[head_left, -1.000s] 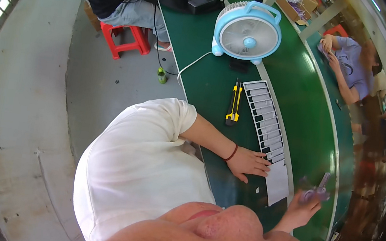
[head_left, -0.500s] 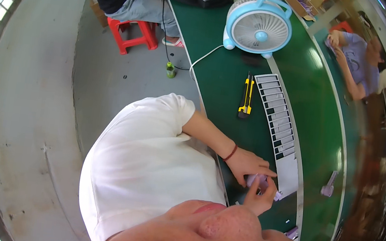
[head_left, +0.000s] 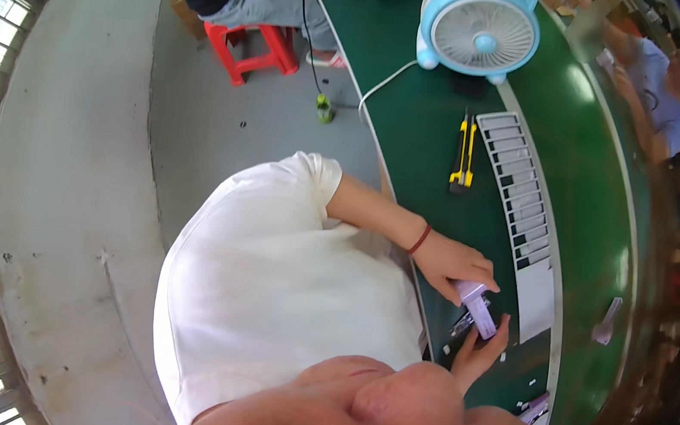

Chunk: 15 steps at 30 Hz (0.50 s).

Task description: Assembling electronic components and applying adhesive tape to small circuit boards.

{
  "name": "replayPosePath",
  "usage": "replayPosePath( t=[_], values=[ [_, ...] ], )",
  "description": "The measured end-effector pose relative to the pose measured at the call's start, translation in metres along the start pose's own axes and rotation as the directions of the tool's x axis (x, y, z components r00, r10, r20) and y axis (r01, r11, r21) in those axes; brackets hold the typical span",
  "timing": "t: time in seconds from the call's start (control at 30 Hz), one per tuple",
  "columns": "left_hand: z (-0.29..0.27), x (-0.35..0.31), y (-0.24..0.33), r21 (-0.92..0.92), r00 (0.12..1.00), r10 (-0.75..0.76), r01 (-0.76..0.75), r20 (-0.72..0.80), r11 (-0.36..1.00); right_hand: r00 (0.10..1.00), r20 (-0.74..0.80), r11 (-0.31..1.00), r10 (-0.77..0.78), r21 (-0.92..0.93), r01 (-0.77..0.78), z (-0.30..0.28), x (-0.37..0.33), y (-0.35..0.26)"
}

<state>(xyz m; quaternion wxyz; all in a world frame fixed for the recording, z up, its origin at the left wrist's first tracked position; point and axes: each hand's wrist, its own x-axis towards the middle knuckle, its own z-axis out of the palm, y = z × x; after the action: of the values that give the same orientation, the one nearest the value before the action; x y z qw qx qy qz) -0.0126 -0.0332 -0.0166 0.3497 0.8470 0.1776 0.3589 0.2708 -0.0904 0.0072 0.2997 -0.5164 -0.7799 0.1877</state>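
Observation:
My left hand (head_left: 452, 266), a dark red band at its wrist, grips the upper end of a small lilac oblong plastic piece (head_left: 479, 309) with a pale end face. My right hand (head_left: 484, 352) has its thumb and fingers around the lower end of the same piece. Part of that hand's wrist is hidden by my head. Beneath the piece, close to the table edge, lies a dark and shiny small part (head_left: 462, 322), too small to name. To the right is a grey slotted strip tray (head_left: 519, 190), with a plain white sheet (head_left: 535, 301) at its near end.
A yellow and black utility knife (head_left: 464, 153) lies beside the tray. Beyond it stands a blue and white fan (head_left: 479, 36) with a cable. More lilac parts (head_left: 536, 408) lie lower right and another lilac piece (head_left: 606, 321) farther right. Someone sits on a red stool (head_left: 251, 52).
My hands have moved apart, and the lilac piece between them shows more of its length. The whole view has shifted, so the tray, knife and fan appear farther right and higher.

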Motion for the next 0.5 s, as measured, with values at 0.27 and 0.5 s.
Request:
replayPosePath(
  t=[0.27, 0.5],
  values=[
    [0.009, -0.004, 0.018, 0.243, 0.928, 0.336, -0.367, 0.159, 0.898, 0.998, -0.013, 0.989, -0.067, -0.131, 0.065, -0.016, 0.002, 0.032],
    [0.022, 0.001, 0.016, 0.254, 0.934, 0.338, -0.356, 0.113, 0.899, 0.991, 0.057, 0.91, -0.118, -0.394, 0.131, -0.021, 0.014, 0.011]
  ],
)
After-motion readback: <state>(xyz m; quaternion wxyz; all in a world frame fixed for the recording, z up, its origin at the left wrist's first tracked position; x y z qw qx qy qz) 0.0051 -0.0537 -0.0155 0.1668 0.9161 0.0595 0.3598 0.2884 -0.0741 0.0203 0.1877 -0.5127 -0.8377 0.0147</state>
